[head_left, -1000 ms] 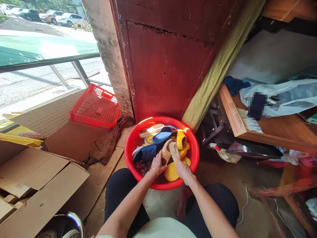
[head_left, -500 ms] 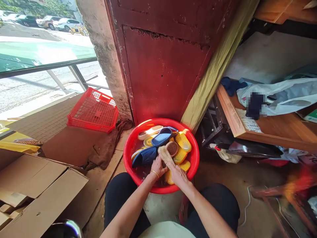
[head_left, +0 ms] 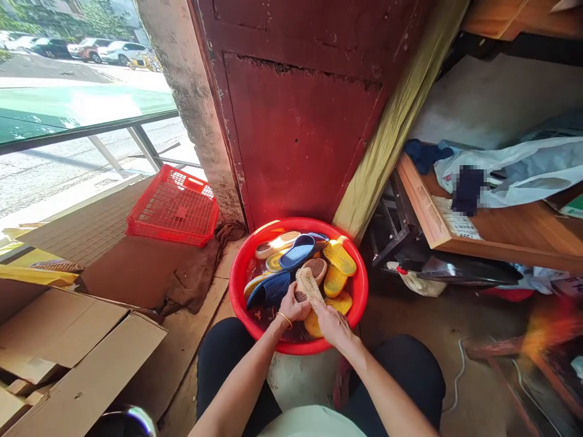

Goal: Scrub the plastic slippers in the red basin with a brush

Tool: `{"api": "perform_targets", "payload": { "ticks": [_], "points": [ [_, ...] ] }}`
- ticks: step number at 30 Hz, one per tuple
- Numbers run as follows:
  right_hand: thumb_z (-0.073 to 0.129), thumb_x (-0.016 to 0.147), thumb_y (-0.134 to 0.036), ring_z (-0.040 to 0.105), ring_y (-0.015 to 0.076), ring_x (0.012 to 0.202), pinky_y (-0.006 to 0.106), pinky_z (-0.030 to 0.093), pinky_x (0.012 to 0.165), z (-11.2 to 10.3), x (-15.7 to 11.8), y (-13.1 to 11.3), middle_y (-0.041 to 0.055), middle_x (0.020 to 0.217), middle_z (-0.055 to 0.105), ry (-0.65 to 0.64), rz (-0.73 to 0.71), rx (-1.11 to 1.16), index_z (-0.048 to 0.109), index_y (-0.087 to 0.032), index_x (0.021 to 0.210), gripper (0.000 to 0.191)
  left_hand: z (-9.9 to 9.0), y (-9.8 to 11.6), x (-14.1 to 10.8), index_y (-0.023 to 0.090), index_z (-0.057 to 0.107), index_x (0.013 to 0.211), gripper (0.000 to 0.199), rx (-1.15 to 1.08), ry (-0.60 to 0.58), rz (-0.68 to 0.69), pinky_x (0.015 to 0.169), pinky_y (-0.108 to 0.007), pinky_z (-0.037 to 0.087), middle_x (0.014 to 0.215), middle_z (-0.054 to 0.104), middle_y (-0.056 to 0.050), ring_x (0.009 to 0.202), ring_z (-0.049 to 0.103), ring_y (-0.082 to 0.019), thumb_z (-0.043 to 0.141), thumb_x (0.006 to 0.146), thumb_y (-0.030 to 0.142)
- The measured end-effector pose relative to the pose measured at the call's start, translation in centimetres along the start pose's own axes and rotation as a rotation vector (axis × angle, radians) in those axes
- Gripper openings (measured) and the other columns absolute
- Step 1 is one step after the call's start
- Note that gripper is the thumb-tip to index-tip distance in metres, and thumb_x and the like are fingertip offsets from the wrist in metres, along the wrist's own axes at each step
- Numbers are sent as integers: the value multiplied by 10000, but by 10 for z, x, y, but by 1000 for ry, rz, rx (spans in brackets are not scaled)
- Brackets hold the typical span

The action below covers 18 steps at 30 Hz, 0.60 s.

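A red basin (head_left: 237, 267) holds water and several slippers. In its lower middle, my left hand (head_left: 295, 304) is closed on a slipper with a brown dotted sole (head_left: 317, 268). My right hand (head_left: 333, 323) grips a pale bristled brush (head_left: 308, 285), which lies over that sole and hides part of it. Dark blue slippers (head_left: 271, 290) rest beside my left hand, and a lighter blue one (head_left: 297, 252) sits above. Yellow slippers (head_left: 340, 260) lie along the right side of the basin. A white slipper (head_left: 276, 244) is near the back rim.
Beyond the basin stands a dark red door (head_left: 300, 152). A red plastic crate (head_left: 175, 206) and open cardboard boxes (head_left: 59, 328) are on the left. On the right is a wooden drawer (head_left: 510, 240) with plastic bags. My knees flank the basin.
The brush and my right hand have shifted slightly down and right over the sole. My left hand has moved a little to the right, still on the slipper. The view has tilted slightly.
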State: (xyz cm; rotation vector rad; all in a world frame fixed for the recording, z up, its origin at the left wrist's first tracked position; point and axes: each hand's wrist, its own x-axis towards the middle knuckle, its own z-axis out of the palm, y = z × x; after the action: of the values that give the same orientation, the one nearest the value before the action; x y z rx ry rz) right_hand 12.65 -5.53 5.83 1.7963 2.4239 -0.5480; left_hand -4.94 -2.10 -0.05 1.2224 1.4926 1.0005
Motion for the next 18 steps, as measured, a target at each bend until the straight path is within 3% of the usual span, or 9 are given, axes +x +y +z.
{"api": "perform_targets", "payload": {
  "ticks": [3, 7, 11, 14, 16, 18],
  "points": [
    [373, 1000, -220, 714, 248, 983, 337, 545, 865, -23, 11, 21, 143, 1128, 719, 107, 103, -11, 353, -249, 1574, 574, -3, 6, 0, 121, 563, 1331, 760, -254, -15, -30, 1041, -444, 459, 1250, 674, -145, 1175, 609, -325, 761, 631, 341],
    [308, 1018, -178, 678, 235, 1079, 312, 522, 944, -54, 39, 30, 176, 1259, 675, 249, 150, 64, 364, -102, 1555, 546, -11, 15, -4, 131, 624, 1261, 629, -613, -202, -227, 836, -389, 559, 1100, 726, -140, 1010, 687, -300, 695, 719, 442],
    [355, 1005, -198, 697, 235, 996, 320, 537, 899, -38, 31, 5, 154, 1208, 685, 218, 52, 54, 360, -202, 1573, 568, -21, 14, -5, 69, 663, 1135, 632, -803, -376, -458, 734, -366, 574, 934, 724, -179, 838, 715, -277, 582, 777, 584],
    [398, 980, -204, 710, 231, 918, 306, 545, 831, -23, 12, -1, 145, 1168, 678, 133, -24, -25, 335, -279, 1583, 611, -22, 10, -3, 97, 610, 1249, 671, -808, -414, -498, 723, -360, 568, 898, 724, -143, 785, 725, -268, 599, 772, 569],
    [405, 974, -202, 710, 238, 946, 308, 537, 846, -28, 9, 7, 141, 1172, 680, 108, -6, -37, 337, -296, 1581, 617, -20, 9, -1, 146, 555, 1338, 695, -791, -422, -491, 682, -337, 553, 888, 728, -108, 752, 728, -257, 628, 766, 534],
    [403, 973, -198, 709, 254, 970, 334, 532, 867, -42, 17, 20, 151, 1159, 695, 120, 88, 12, 344, -263, 1580, 613, -18, 11, -1, 125, 557, 1334, 689, -795, -431, -495, 667, -335, 547, 896, 735, -120, 742, 726, -258, 619, 773, 520]
  ]
}}
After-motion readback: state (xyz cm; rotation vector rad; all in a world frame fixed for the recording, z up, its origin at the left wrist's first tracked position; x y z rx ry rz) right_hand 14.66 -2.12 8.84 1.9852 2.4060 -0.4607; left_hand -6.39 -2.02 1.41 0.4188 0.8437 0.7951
